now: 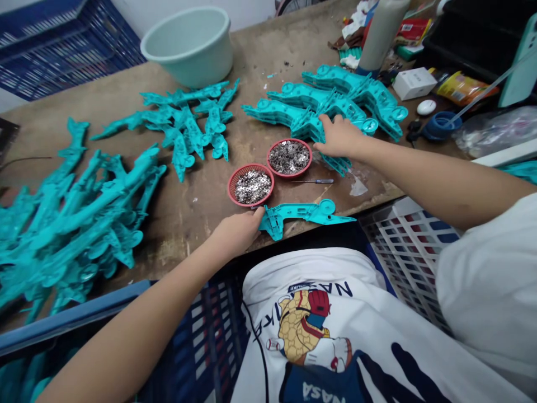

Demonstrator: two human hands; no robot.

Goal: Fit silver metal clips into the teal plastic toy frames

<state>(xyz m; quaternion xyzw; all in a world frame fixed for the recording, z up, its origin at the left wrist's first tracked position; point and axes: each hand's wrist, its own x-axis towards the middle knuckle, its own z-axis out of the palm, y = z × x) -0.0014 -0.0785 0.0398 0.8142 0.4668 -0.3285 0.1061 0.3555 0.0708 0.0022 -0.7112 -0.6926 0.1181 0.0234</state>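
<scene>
My left hand (240,232) grips one end of a long turquoise plastic part (300,212) at the table's front edge, with the thumb on top. The part lies lengthwise to the right, its ribbed inner side facing up. My right hand (340,137) reaches to the stacked turquoise parts (289,112) at the back right, its fingers curled round the near end of one; the fingertips are partly hidden. Between the hands stand two red baskets: the nearer basket (230,190) holds shiny small metal pieces, the farther basket (311,162) darker ones. A thin screwdriver (323,181) lies beside them.
Loose turquoise parts (188,126) are spread at the back middle, and a large heap (84,224) covers the left. A pale green basin (188,50) stands behind. At the right are a bottle (381,33), a white box (414,83) and a blue cap-like container (440,126).
</scene>
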